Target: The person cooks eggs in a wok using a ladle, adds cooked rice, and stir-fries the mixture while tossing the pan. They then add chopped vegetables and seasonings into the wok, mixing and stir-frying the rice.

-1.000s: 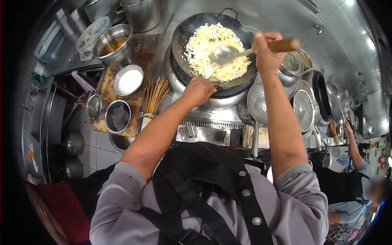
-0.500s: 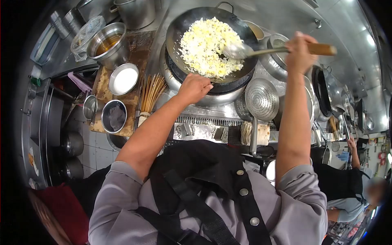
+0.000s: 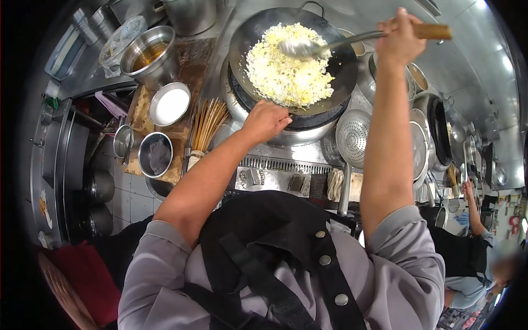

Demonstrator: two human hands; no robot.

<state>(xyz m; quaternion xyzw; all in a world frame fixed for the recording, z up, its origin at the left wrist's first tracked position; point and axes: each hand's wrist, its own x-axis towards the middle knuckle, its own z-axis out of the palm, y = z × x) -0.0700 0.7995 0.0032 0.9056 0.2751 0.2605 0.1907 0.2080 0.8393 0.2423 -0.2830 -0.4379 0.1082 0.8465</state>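
A dark wok (image 3: 345, 74) stands on the burner, holding egg fried rice (image 3: 286, 77), white grains mixed with yellow bits. My left hand (image 3: 268, 121) is closed at the wok's near edge; whether it grips the rim or a handle is hidden under the fingers. In my right hand (image 3: 401, 41), raised at the far right of the wok, is a wok ladle (image 3: 357, 38) with a wooden handle end. The ladle's metal head lies over the upper part of the rice, slightly blurred.
A perforated strainer (image 3: 353, 135) lies right of the burner. Left stand a bowl of white granules (image 3: 170, 104), a pot of brown liquid (image 3: 147, 55) and a bamboo brush (image 3: 209, 124). Another person (image 3: 467, 247) works at the right; a red-clothed person (image 3: 82, 280) is at lower left.
My right hand has moved up and away from me, and the ladle head has shifted from the rice's right side to its upper middle. My left hand stays at the wok's near edge.
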